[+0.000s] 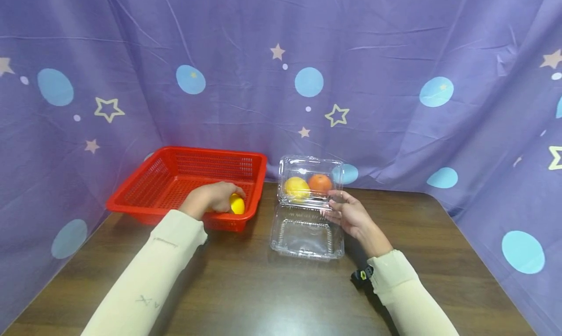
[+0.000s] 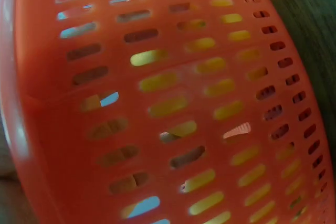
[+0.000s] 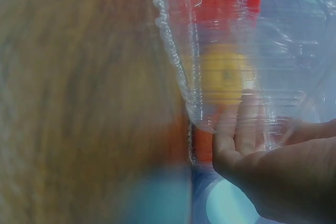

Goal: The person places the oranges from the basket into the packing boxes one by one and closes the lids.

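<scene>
My left hand (image 1: 217, 197) reaches over the near right corner of the red basket (image 1: 210, 150), its fingers curled round a yellow fruit (image 1: 237, 204). In the left wrist view the basket wall (image 2: 47, 145) hides most of the hand, and yellow shows through its slots. A clear plastic clamshell container (image 1: 307, 252) lies unfolded on the table. Its far half holds a yellow fruit (image 1: 296, 187) and an orange fruit (image 1: 320, 184) side by side. My right hand (image 1: 351, 216) holds the container at its right side near the fold, thumb and fingers at the plastic edge.
A brown wooden table (image 1: 246, 287) carries the basket at left and the container at centre. Behind them hangs a purple curtain (image 1: 246, 82) with stars and blue dots, close to the table's back edge. A small black device (image 1: 362, 276) sits at the right wrist.
</scene>
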`<state>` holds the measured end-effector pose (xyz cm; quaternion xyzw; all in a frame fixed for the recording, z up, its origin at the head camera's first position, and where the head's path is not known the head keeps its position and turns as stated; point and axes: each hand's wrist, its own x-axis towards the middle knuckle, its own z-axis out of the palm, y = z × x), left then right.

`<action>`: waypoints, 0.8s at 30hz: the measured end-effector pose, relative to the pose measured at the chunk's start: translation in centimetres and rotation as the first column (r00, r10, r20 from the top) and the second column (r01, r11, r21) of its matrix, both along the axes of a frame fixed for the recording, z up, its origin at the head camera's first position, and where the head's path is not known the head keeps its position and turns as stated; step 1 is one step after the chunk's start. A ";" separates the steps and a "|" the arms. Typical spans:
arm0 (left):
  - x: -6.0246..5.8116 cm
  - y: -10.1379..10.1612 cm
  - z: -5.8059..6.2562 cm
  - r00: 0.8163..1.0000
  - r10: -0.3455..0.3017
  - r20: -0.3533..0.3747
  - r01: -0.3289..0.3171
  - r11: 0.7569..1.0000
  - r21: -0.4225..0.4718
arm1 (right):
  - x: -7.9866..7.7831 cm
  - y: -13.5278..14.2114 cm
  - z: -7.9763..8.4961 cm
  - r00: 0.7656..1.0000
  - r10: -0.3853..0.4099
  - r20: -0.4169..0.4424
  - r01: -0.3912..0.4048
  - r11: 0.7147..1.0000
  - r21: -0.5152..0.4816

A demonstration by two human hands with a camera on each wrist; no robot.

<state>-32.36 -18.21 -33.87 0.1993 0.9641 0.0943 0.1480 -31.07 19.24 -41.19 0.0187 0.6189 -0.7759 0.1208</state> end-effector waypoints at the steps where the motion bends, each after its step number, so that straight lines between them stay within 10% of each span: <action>1: -0.1 0.0 0.0 1.000 0.000 0.003 0.000 1.000 0.002 | 0.0 0.0 0.0 1.000 0.002 -0.001 -0.002 1.000 0.004; 13: -0.1 -0.1 -0.5 0.995 -0.006 -0.104 0.012 0.998 0.059 | 0.1 0.3 0.2 0.999 0.030 0.022 -0.030 0.999 -0.011; 24: 0.6 -0.8 0.5 0.935 0.044 -0.353 0.002 0.992 0.128 | -0.1 0.6 -0.2 0.999 0.040 0.033 -0.039 0.998 -0.041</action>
